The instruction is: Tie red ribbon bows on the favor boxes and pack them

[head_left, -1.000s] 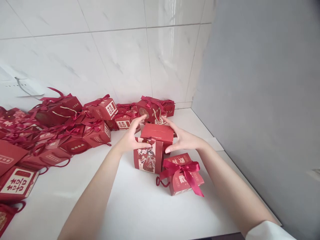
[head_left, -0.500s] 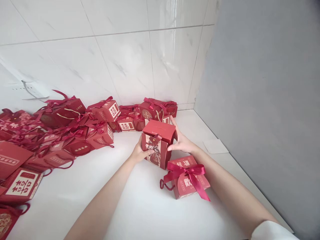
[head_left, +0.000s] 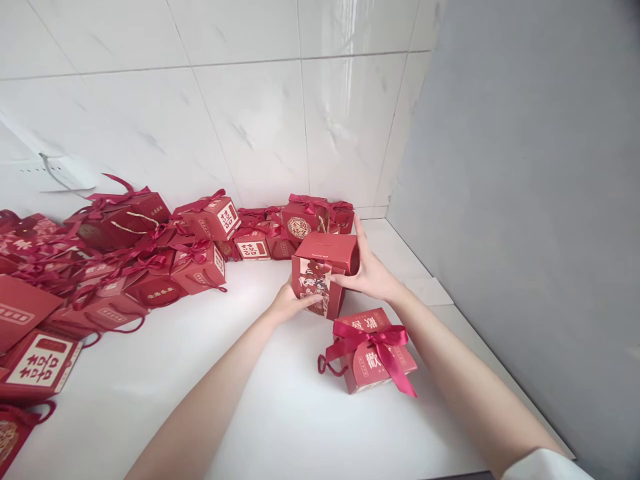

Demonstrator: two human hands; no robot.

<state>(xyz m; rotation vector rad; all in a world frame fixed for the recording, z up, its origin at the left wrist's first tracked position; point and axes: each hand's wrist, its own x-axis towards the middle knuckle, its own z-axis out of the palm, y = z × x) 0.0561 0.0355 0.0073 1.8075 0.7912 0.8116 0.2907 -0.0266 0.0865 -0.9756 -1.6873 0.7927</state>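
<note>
A red gift box (head_left: 327,248) with a printed front panel stands between my hands, turned slightly to one side. My left hand (head_left: 287,303) grips its lower left side, the thumb lying across the front and the other fingers hidden behind. On the right side my right hand (head_left: 373,272) holds it, thumb over the front edge and fingers stretched up along the side. Just in front of it, beside my right forearm, lies another red gift box (head_left: 367,380) tied with a bright ribbon bow (head_left: 383,340), a dark cord loop at its left.
Many red gift boxes (head_left: 200,273) with ribbons and cord handles are heaped along the left and back of the white tabletop (head_left: 250,400). A tiled wall (head_left: 250,120) rises behind. A grey panel (head_left: 525,200) borders the right, with a white flat piece (head_left: 433,291) beside it.
Both hands have moved the printed gift box slightly back and to the right. My right thumb now lies farther over its front. The ribbon-tied box has not moved.
</note>
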